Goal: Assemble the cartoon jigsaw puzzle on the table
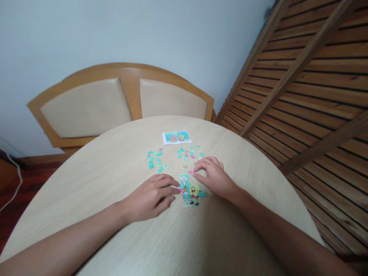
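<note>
A partly joined jigsaw puzzle [194, 192] lies on the table, with a yellow square cartoon figure and a pale tall one on it. My left hand [155, 195] rests at its left edge, thumb apart from the fingers. Its fingertips touch the puzzle beside a small pink patch. Just above the puzzle's top right, my right hand [212, 176] pinches a pink puzzle piece [191, 173] between thumb and fingers. A loose yellowish piece [184, 166] lies close by, beyond the puzzle.
Loose puzzle pieces form a left group [155, 159] and a right group [186, 154]. Behind them lies a printed picture sheet [176, 137]. The round wooden table [115, 153] has a padded chair [86, 107] at its far side and a slatted wooden panel [301, 84] at right.
</note>
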Available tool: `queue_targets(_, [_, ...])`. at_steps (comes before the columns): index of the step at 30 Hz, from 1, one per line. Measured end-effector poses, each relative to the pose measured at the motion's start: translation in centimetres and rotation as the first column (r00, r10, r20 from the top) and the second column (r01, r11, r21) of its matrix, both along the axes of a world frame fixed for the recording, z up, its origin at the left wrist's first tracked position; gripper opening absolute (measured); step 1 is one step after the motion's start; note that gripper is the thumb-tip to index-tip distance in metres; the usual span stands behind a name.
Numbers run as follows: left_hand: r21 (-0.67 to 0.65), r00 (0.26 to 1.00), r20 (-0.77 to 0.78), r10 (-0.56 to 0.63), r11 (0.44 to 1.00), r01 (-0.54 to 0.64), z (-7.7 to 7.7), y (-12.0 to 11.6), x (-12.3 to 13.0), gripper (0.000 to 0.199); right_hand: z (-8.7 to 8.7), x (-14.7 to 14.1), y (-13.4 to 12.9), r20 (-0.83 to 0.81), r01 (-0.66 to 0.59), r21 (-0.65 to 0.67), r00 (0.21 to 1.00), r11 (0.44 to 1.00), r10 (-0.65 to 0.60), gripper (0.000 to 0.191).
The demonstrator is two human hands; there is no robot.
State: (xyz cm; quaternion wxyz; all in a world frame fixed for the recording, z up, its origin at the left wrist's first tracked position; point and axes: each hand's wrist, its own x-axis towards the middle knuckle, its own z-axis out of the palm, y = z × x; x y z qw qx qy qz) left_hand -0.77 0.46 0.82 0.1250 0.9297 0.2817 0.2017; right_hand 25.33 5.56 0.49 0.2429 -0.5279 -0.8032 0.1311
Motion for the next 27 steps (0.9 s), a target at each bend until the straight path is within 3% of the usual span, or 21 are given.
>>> queue_targets(6, [-0.001, 1.0, 0.0, 0.0, 1.0, 0.0, -0.1, 0.1, 0.0, 0.031, 0.2, -0.1, 0.0, 0.003, -0.045, 0.001, 0.999, 0.999, 0.045, 0.004])
queue_targets(14, [-0.016, 0.998, 0.056, 0.003, 1.0, -0.003, -0.1, 0.2, 0.2, 0.026, 0.5, -0.2, -0.4, -0.15, -0.162, -0.054, 0.977, 0.985, 0.153, 0.015])
queue_targets(17, [-0.117, 0.975, 0.177, 0.135, 0.986, -0.115, -0.3, 0.2, 0.5, 0.02, 0.7, -1.0, -1.4, -0.29, -0.205, -0.106, 0.942, 0.973, 0.167, 0.018])
queue_targets(20, [-0.288, 0.9, 0.312, 0.306, 0.933, -0.217, -0.6, 0.0, 1.0, 0.016, 0.8, -2.0, -2.5, -0.391, -0.229, -0.148, 0.907, 0.962, 0.156, 0.017])
queue_targets(23, [-0.401, 0.856, 0.378, 0.353, 0.896, -0.192, -0.8, -0.3, 1.5, 0.015, 0.9, -2.9, -3.3, -0.44, -0.241, -0.183, 0.887, 0.953, 0.14, 0.012])
queue_targets(27, [-0.441, 0.841, 0.377, 0.387, 0.874, -0.205, -0.8, -0.6, 1.8, 0.015, 0.9, -3.4, -3.8, -0.47, -0.281, -0.214, 0.869, 0.936, 0.153, 0.008])
